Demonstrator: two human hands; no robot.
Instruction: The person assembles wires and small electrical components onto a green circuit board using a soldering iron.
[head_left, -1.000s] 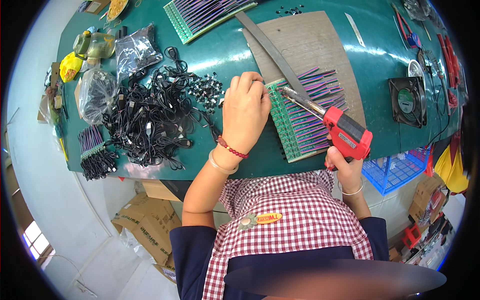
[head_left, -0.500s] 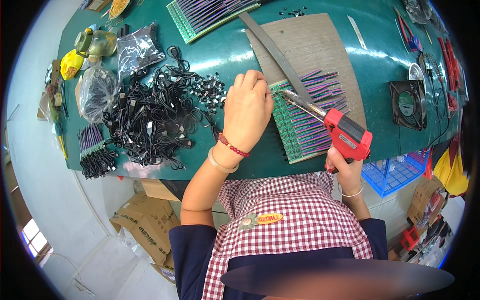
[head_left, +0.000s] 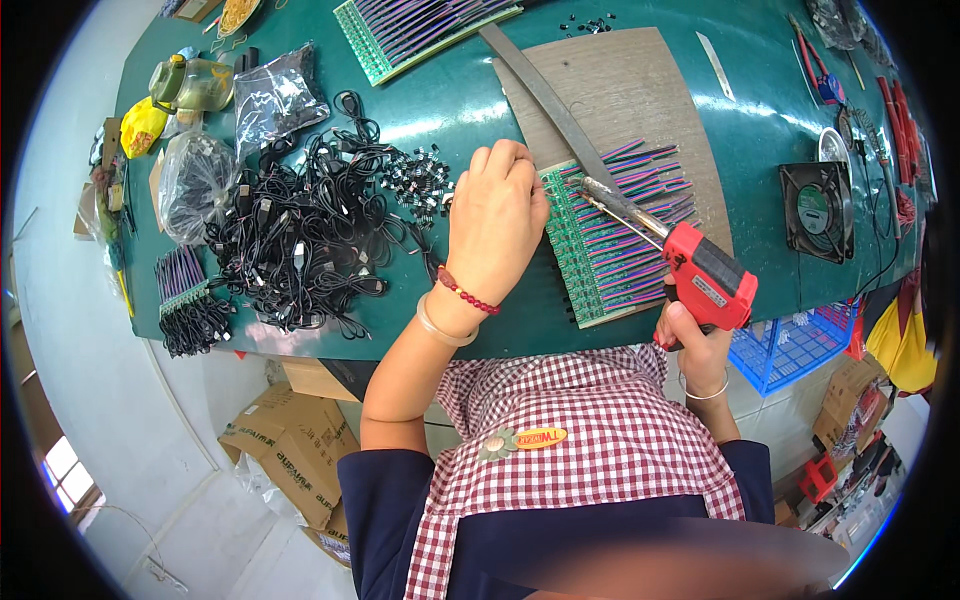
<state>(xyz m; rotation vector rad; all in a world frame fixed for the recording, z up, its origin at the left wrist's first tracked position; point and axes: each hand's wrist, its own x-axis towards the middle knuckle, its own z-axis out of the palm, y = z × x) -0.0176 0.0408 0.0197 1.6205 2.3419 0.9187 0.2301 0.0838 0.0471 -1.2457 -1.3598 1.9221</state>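
Head view: a red soldering gun is held in the right grip, closed firmly around the handle. Its metal tip is aimed over the upper left part of the green circuit panel; whether contact is made cannot be told. The panel is set on the desk near the front edge, partly over a brown board, purple-and-black wires fanned out to its right, a flat metal bar laid with its lower end over the upper ones. The left grip is curled at the panel's upper left edge, fingertips hidden; opening, and whether anything is pinched, cannot be told. Step in hand, as judged: joints being soldered along that edge. Next move seems to call for any piece there to be held steady, the tip to be set on the joint, and the left fingers to be kept clear of heat. Black cables and small connectors are heaped left of the left grip.
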